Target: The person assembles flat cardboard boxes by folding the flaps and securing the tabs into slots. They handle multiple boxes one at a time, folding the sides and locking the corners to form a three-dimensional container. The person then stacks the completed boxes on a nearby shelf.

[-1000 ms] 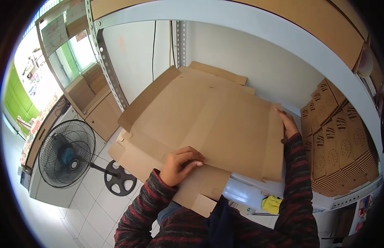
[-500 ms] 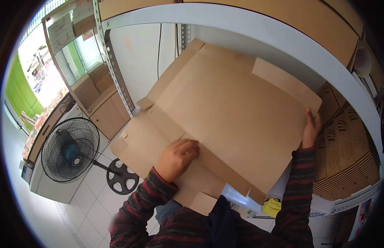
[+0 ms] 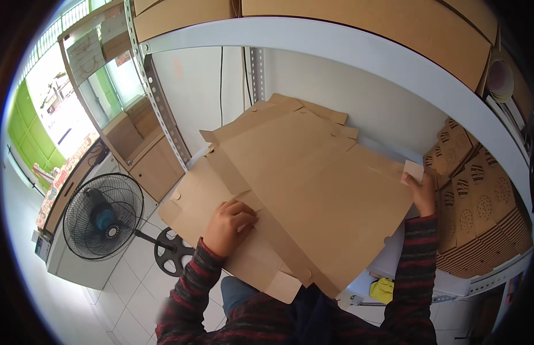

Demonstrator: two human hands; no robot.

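A large flat brown cardboard box blank (image 3: 301,184) with flaps and creases lies across a white shelf surface (image 3: 393,261) in front of me. My left hand (image 3: 229,225) presses down with curled fingers on its near left panel beside a crease. My right hand (image 3: 421,192) grips the blank's right edge, close to a small folded tab. Both of my forearms wear dark striped sleeves.
A stack of folded printed cardboard boxes (image 3: 479,224) sits at the right on the shelf. A black standing fan (image 3: 103,215) is on the tiled floor at the left. Metal shelf uprights (image 3: 160,109) rise behind the blank. More brown cartons (image 3: 359,23) lie on the shelf above.
The blank, tilted up half a second ago, has come down flatter on the shelf. My right hand slid along its right edge; my left hand stayed on the near panel.
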